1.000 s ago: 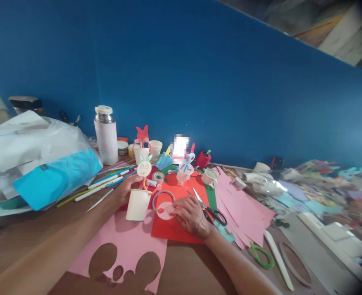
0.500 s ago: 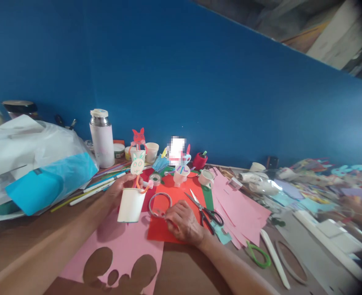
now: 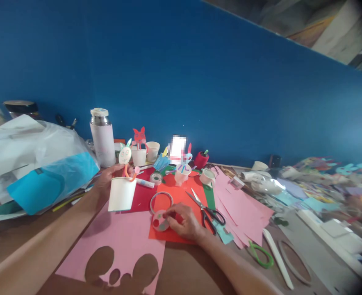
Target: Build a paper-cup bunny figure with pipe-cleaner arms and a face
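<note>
Behind a white paper cup [image 3: 121,196] my left hand [image 3: 117,171] is closed, holding it tilted above the table. Out of the cup rises a rabbit-face paper cutout [image 3: 125,155] with green ears, and an orange bent pipe cleaner [image 3: 133,177] with a pink end. My right hand [image 3: 185,221] is low over red paper [image 3: 176,235], fingers closed at the right edge of a round pinkish piece [image 3: 160,223] with red and green marks. A pale ring [image 3: 151,203] lies partly under that piece. Open scissors [image 3: 203,207] with black handles lie to the right.
Pink paper with cut-out holes [image 3: 131,237] lies in front. A thermos [image 3: 103,141] and a plastic bag [image 3: 42,143] stand left. At the back are a red figure in a cup [image 3: 139,137] and a tape roll [image 3: 155,178]. Pink sheets [image 3: 239,209] lie right.
My left hand has carried the cup with the rabbit figure leftward and slightly up. My right hand has shifted a little, and the round pinkish piece now shows at its fingertips.
</note>
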A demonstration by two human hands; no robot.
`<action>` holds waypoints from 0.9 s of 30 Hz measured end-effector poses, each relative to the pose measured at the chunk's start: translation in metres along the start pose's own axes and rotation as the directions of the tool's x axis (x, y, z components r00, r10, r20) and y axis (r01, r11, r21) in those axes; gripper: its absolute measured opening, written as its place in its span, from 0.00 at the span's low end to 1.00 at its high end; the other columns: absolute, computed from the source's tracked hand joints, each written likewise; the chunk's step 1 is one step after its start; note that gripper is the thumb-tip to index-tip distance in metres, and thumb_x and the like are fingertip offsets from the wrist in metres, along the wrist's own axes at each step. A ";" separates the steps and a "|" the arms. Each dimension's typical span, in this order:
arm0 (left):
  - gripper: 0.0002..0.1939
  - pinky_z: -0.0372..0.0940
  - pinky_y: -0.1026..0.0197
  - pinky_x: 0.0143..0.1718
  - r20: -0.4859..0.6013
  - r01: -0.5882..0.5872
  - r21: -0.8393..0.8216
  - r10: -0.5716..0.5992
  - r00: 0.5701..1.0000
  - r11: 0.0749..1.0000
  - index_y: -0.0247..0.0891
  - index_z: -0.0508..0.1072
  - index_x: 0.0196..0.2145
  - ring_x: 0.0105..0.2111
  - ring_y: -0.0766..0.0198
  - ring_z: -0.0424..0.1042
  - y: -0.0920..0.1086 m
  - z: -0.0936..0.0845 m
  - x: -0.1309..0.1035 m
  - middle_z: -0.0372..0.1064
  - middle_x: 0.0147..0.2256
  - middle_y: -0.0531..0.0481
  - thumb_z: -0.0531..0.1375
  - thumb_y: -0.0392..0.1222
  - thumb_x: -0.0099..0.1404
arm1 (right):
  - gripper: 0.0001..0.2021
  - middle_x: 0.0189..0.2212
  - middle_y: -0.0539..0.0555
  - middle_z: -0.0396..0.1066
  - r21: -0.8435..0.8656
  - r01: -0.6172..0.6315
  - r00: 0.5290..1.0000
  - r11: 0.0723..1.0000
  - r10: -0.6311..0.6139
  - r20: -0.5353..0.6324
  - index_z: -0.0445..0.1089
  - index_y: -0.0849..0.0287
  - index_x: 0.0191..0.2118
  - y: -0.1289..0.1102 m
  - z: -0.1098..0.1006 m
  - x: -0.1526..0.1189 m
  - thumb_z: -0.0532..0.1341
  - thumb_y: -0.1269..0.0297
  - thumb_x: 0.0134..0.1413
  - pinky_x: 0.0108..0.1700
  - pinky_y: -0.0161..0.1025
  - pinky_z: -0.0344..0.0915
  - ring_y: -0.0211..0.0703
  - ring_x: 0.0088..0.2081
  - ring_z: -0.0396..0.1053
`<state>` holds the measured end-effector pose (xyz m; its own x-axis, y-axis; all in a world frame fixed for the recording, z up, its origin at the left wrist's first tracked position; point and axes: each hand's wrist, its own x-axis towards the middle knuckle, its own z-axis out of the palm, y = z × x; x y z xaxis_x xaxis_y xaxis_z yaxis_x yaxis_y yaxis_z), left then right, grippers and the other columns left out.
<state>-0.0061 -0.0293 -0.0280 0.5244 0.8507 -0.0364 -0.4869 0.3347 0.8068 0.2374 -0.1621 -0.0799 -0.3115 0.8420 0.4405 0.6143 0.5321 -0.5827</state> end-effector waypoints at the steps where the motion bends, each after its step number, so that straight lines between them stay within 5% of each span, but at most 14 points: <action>1: 0.08 0.62 0.64 0.19 -0.017 -0.024 -0.005 0.024 1.000 1.000 0.34 0.67 0.26 0.19 0.66 0.65 0.004 0.000 -0.001 0.65 0.22 0.51 0.52 0.40 0.57 | 0.05 0.30 0.51 0.72 -0.031 0.016 1.000 0.999 -0.016 0.006 0.67 0.57 0.33 0.001 0.000 0.000 0.55 0.70 0.51 0.36 0.36 0.60 0.38 0.30 0.67; 14: 0.09 0.62 0.62 0.20 0.003 0.009 0.033 -0.009 1.000 0.999 0.35 0.67 0.28 0.20 0.66 0.65 0.021 -0.008 -0.008 0.66 0.26 0.52 0.53 0.43 0.57 | 0.06 0.26 0.51 0.70 -0.318 0.117 0.987 0.941 -0.145 -0.064 0.67 0.59 0.29 0.008 0.005 0.003 0.54 0.68 0.53 0.34 0.36 0.56 0.36 0.29 0.65; 27: 0.07 0.61 0.64 0.19 -0.177 -0.052 0.078 0.065 0.982 0.996 0.35 0.66 0.27 0.20 0.66 0.65 0.030 -0.004 -0.010 0.66 0.25 0.52 0.55 0.42 0.55 | 0.05 0.26 0.51 0.71 -0.323 0.148 0.986 0.935 -0.165 -0.026 0.68 0.59 0.30 0.010 0.006 0.003 0.55 0.70 0.51 0.35 0.37 0.55 0.37 0.29 0.65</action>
<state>-0.0289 -0.0265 -0.0061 0.3597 0.9289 -0.0876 -0.4578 0.2575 0.8509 0.2387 -0.1536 -0.0889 -0.3898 0.7404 0.5477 0.7622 0.5931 -0.2594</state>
